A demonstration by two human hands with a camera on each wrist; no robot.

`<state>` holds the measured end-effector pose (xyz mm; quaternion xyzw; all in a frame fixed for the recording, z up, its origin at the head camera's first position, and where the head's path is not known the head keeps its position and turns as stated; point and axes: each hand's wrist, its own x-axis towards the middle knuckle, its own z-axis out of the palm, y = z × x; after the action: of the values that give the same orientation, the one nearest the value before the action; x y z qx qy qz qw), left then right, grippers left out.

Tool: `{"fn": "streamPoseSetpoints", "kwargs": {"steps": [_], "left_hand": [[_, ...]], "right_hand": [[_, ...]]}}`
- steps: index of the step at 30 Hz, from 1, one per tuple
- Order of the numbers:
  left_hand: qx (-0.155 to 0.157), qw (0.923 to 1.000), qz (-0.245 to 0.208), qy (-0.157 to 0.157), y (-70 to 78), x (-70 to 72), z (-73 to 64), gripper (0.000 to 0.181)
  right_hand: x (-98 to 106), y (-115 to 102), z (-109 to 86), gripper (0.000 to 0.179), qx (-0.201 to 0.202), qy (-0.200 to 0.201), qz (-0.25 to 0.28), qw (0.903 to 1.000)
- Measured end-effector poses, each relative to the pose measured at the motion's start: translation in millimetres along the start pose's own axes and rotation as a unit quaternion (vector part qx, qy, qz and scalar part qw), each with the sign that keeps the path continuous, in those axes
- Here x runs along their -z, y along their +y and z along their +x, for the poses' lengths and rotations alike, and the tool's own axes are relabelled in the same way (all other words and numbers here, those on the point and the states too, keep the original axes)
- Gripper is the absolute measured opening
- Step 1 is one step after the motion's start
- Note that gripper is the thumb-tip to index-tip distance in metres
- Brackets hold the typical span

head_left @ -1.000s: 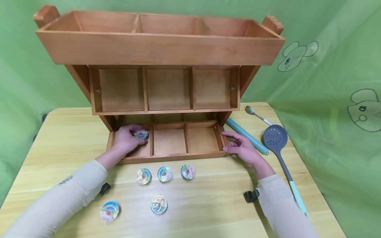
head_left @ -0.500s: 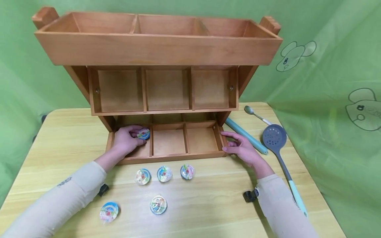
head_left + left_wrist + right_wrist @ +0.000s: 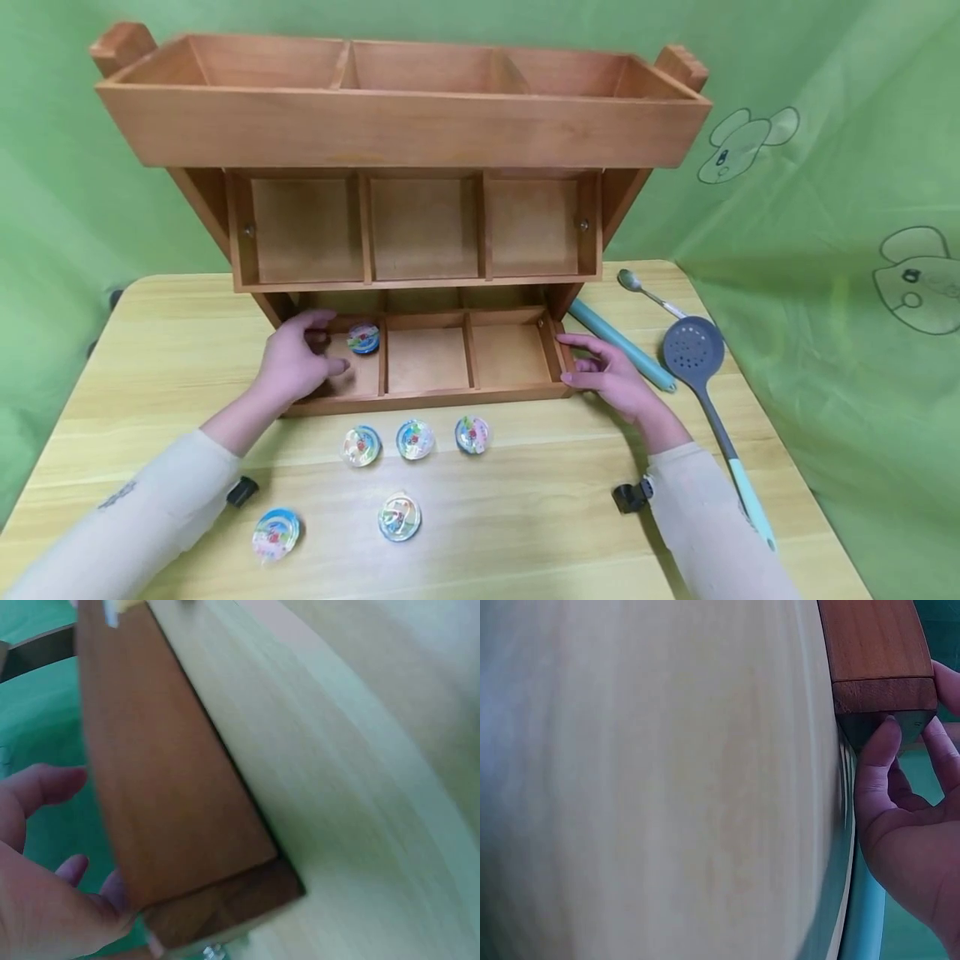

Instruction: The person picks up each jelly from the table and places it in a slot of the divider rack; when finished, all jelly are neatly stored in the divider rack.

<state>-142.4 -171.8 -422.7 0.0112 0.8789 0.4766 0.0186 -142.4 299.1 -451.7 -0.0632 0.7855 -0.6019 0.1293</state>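
My left hand (image 3: 291, 357) is at the left end of the wooden rack's bottom tray (image 3: 427, 400), thumb and fingers spread with nothing between them. Just right of its fingertips, a small round cup with a colourful printed lid (image 3: 363, 338) lies in the left compartment, against the divider. The left wrist view shows the hand (image 3: 45, 877) beside the tray's end. My right hand (image 3: 611, 375) holds the tray's right end, thumb at the front and index finger farther back. In the right wrist view, that hand's thumb (image 3: 881, 750) touches the end face.
Similar round cups stand before the tray: a left one (image 3: 362, 446), a middle one (image 3: 415, 439), a right one (image 3: 472, 434), and two nearer, (image 3: 276, 533) one being at left. At right lie a teal roll (image 3: 622, 343), a spoon (image 3: 648, 292) and a slotted skimmer (image 3: 693, 346). Upper tiers overhang the tray.
My left hand has let go of the round cup, leaving it in the left compartment, and has drawn back to the left with fingers opened. The right hand has stayed on the tray's end.
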Motion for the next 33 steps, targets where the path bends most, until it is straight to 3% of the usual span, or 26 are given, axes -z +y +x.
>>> {"fn": "streamPoseSetpoints", "kwargs": {"steps": [7,14,18,25,28,33], "left_hand": [[-0.044,0.9985,-0.031,-0.009,4.2,22.7,-45.7,0.079],[-0.097,0.9929,-0.069,-0.004,-8.4,35.7,-101.9,0.071],[-0.127,0.9893,-0.07,-0.02,-19.8,39.3,-127.9,0.063],[-0.131,0.983,-0.055,-0.116,-45.1,48.2,-156.6,0.062],[-0.128,0.9754,-0.071,-0.165,-54.2,47.3,-161.6,0.063],[-0.121,0.9632,-0.097,-0.22,-62.2,40.2,-164.4,0.062]], "right_hand": [[-0.5,-0.3,0.4,0.063,0.005,-0.004,-0.004,1.0],[-1.2,-0.8,0.4,0.064,0.003,-0.004,-0.004,1.0],[-1.0,-0.2,-0.1,0.064,0.006,-0.002,-0.004,1.0],[0.4,3.5,0.1,0.063,0.014,0.0,-0.002,0.9999],[0.6,3.8,0.5,0.063,0.016,0.001,0.0,0.9999],[0.7,4.5,1.1,0.064,0.015,-0.002,0.003,0.9999]]}}
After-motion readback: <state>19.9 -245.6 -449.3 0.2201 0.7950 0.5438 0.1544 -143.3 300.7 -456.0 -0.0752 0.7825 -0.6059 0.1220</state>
